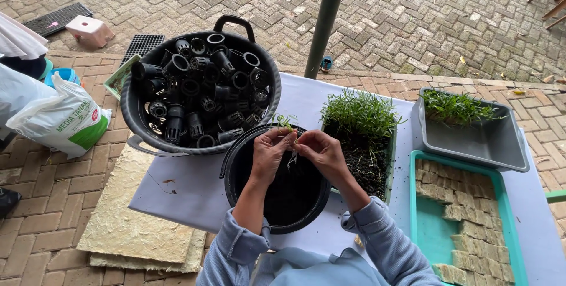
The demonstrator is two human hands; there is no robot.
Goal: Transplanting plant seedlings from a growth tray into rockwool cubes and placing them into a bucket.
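I am holding a small green seedling [286, 123] over the black bucket [277, 180], the one landmark I am placing everything by. My left hand [270, 151] is pinching the seedling near its leafy top, thumb and forefinger closed on the thin stem, the other fingers curled loosely. My right hand [321, 153] is working just beside it, fingertips closed on the pale roots hanging below; how tightly they are pressing I cannot tell, since the roots are too fine to make out. Both hands are hovering above the far rim of the bucket, so anything falling is dropping inside it.

To do this well, I judge I should be keeping the pinch light, gripping by the stem base and not the leaves, and teasing the roots apart slowly instead of tugging, because such threads would snap easily.

Just right of the bucket, the tray of dense seedlings [361, 138] is sitting in dark soil. Beyond the bucket to the left, the big black tub [134, 115] is holding a heap of black net pots [200, 94]. Further right of the bucket, the grey bin [495, 144] is carrying a few more sprouts, and the teal tray [430, 227] is holding tan cubes [471, 221]. The white cloth [188, 186] is lying under the bucket.
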